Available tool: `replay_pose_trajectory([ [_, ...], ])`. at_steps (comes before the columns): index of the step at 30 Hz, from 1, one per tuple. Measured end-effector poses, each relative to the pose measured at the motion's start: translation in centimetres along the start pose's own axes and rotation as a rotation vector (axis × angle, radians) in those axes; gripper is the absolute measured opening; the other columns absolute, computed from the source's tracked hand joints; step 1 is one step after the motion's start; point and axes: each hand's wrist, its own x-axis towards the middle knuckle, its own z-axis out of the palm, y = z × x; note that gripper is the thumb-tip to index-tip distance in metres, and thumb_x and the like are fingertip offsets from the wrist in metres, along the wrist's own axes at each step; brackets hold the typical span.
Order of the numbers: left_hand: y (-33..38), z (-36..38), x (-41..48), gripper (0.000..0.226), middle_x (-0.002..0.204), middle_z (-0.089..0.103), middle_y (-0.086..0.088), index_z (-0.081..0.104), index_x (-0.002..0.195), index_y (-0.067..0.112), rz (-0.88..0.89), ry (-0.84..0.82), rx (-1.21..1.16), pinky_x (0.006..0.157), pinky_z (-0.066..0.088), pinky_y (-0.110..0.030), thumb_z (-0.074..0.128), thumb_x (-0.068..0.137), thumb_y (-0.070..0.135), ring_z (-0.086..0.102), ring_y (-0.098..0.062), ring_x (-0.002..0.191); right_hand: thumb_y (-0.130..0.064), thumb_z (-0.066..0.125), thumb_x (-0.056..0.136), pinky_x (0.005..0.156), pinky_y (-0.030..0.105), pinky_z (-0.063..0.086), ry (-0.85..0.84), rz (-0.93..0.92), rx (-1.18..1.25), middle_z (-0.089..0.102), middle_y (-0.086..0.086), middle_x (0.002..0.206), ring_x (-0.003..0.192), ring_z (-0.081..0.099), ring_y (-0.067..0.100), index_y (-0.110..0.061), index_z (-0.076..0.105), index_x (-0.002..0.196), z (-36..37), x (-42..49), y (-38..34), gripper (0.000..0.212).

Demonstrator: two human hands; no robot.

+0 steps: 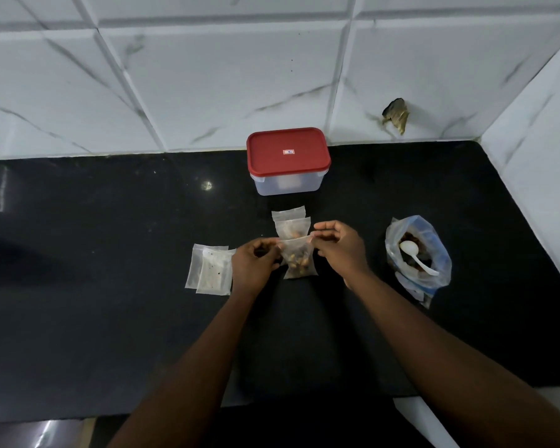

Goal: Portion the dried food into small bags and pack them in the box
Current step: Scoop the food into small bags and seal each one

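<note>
Pinching the top edge of a small filled bag [298,260] from both ends, I judge this to be the sealing step: my left hand [254,266] grips the near-left corner of the mouth, fingers pressed together on the plastic, and my right hand [338,248] nips the opposite corner the same way.

The bag hangs between my hands just above the black surface [110,253], well in front of the red-lidded box [288,161], which I take as my landmark. Its lower half bulges with brown and tan pieces of dried food; the upper part is flat, cloudy clear plastic. Whether the strip is closed along its whole width I cannot tell.

Between this bag and the box lie two more small bags [291,223], one overlapping the other; the nearer one shows some food inside. In front of the box and off to its left sit two flat bags [209,270] that look unfilled. In front of the box and to its right, the large supply bag [417,253] stands open with a white plastic spoon [416,253] resting in it.

Next, I think, the seal needs running shut, and the box lid is still on, so it must come off before packing.
</note>
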Motion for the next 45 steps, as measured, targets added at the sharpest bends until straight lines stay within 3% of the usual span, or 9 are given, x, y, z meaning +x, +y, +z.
replay_pose_trajectory([
  [3, 0.3, -0.8, -0.2, 0.012, 0.103, 0.076, 0.009, 0.076, 0.106, 0.024, 0.059, 0.046, 0.16, 0.082, 0.06, -0.023, 0.071, 0.096, 0.02, 0.073, -0.003, 0.091, -0.009, 0.076, 0.085, 0.073, 0.009, 0.052, 0.071, -0.177, -0.127, 0.07, -0.013, 0.096, 0.086, 0.066, -0.001, -0.028, 0.068, 0.099, 0.0, -1.0, -0.7, 0.025],
  [8, 1.0, -3.2, -1.2, 0.019, 0.113, 0.072, 0.011, 0.075, 0.112, 0.028, 0.084, 0.135, 0.426, 0.092, 0.057, -0.031, 0.074, 0.093, 0.03, 0.068, -0.003, 0.1, -0.009, 0.073, 0.086, 0.07, 0.011, 0.052, -0.053, -0.382, -0.238, 0.07, -0.013, 0.092, 0.083, 0.066, -0.001, -0.021, 0.073, 0.093, 1.3, -3.0, -2.1, 0.014],
  [14, 0.8, -6.7, -2.0, 0.039, 0.129, 0.064, 0.007, 0.069, 0.126, 0.029, 0.069, 0.263, 0.597, 0.08, 0.053, -0.033, 0.078, 0.089, 0.039, 0.061, -0.013, 0.118, -0.018, 0.074, 0.09, 0.08, 0.017, 0.056, -0.366, -0.265, -0.382, 0.073, -0.008, 0.098, 0.086, 0.067, 0.0, -0.02, 0.073, 0.111, 6.3, -3.0, -3.8, 0.021],
  [20, -0.3, -8.3, -1.0, 0.089, 0.14, 0.046, -0.006, 0.049, 0.144, 0.019, -0.078, 0.275, 0.811, 0.095, 0.05, -0.049, 0.08, 0.074, 0.065, 0.048, -0.028, 0.13, -0.013, 0.073, 0.09, 0.094, 0.029, 0.054, -0.359, -0.277, -0.552, 0.07, 0.006, 0.117, 0.107, 0.066, 0.016, -0.012, 0.067, 0.125, 11.6, -1.8, -3.2, 0.036],
  [26, -1.3, -8.1, -0.3, 0.095, 0.143, 0.042, -0.011, 0.039, 0.147, 0.01, -0.142, 0.253, 0.891, 0.103, 0.044, -0.049, 0.073, 0.079, 0.066, 0.043, -0.033, 0.134, -0.019, 0.071, 0.091, 0.099, 0.037, 0.053, -0.329, -0.207, -0.622, 0.065, 0.008, 0.124, 0.113, 0.063, 0.021, -0.012, 0.065, 0.128, 14.5, -0.6, -2.1, 0.037],
  [33, -1.5, -8.5, -0.4, 0.088, 0.142, 0.047, -0.009, 0.043, 0.146, 0.014, -0.06, 0.267, 0.845, 0.108, 0.042, -0.049, 0.079, 0.078, 0.055, 0.045, -0.031, 0.132, -0.017, 0.072, 0.088, 0.076, 0.024, 0.057, -0.297, -0.108, -0.412, 0.075, -0.002, 0.095, 0.083, 0.068, 0.008, -0.019, 0.077, 0.097, 14.3, -0.8, -2.3, 0.01],
  [39, -0.1, -7.7, -1.1, 0.086, 0.136, 0.053, 0.003, 0.045, 0.143, 0.022, 0.151, 0.188, 0.48, 0.101, 0.053, -0.044, 0.085, 0.07, 0.043, 0.056, -0.015, 0.121, -0.024, 0.076, 0.089, 0.07, 0.031, 0.064, -0.353, 0.019, -0.072, 0.076, 0.001, 0.092, 0.079, 0.075, 0.013, -0.016, 0.073, 0.102, 10.3, -2.7, -4.9, 0.015],
  [43, 1.8, -5.9, -2.4, 0.085, 0.131, 0.054, 0.009, 0.048, 0.14, 0.023, 0.31, 0.112, 0.414, 0.098, 0.049, -0.025, 0.082, 0.066, 0.048, 0.054, -0.007, 0.119, -0.029, 0.073, 0.092, 0.071, 0.033, 0.064, -0.331, 0.025, -0.002, 0.077, -0.001, 0.086, 0.078, 0.075, 0.014, -0.021, 0.074, 0.1, 6.1, -3.5, -6.2, 0.012],
  [45, 2.4, -4.7, -2.8, 0.084, 0.131, 0.052, 0.012, 0.047, 0.14, 0.027, 0.392, 0.057, 0.443, 0.103, 0.049, -0.03, 0.089, 0.068, 0.04, 0.054, -0.006, 0.12, -0.024, 0.075, 0.089, 0.069, 0.032, 0.064, -0.304, 0.023, -0.014, 0.077, -0.001, 0.084, 0.077, 0.075, 0.014, -0.023, 0.075, 0.096, 4.0, -3.6, -6.4, 0.007],
])
